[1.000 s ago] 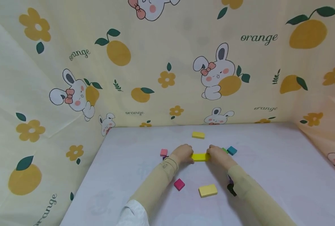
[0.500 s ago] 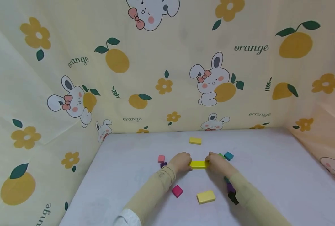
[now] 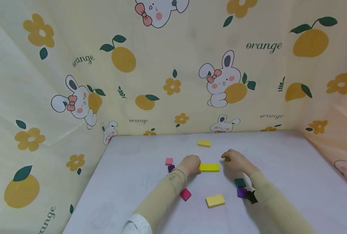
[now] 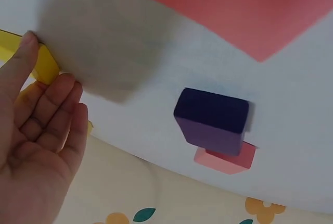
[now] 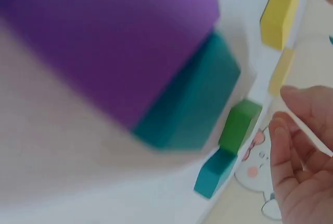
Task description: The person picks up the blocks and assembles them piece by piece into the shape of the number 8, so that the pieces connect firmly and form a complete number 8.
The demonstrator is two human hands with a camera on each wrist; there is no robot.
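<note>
One long yellow block (image 3: 209,168) between hands: left hand (image 3: 190,164) pinches end, right hand (image 3: 237,160) apart, narrowly parted (one green block (image 5: 241,125) near); two pale yellow blocks (image 3: 215,201).

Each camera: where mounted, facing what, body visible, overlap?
Head: on head, facing forward and down at table and backdrop; left hand, right hand, sleeves show.
Left wrist: on left wrist, facing dark purple block; left hand shows.
Right wrist: on right wrist, facing green block; right hand, part of left hand show.
Wrist views share the yellow block.
</note>
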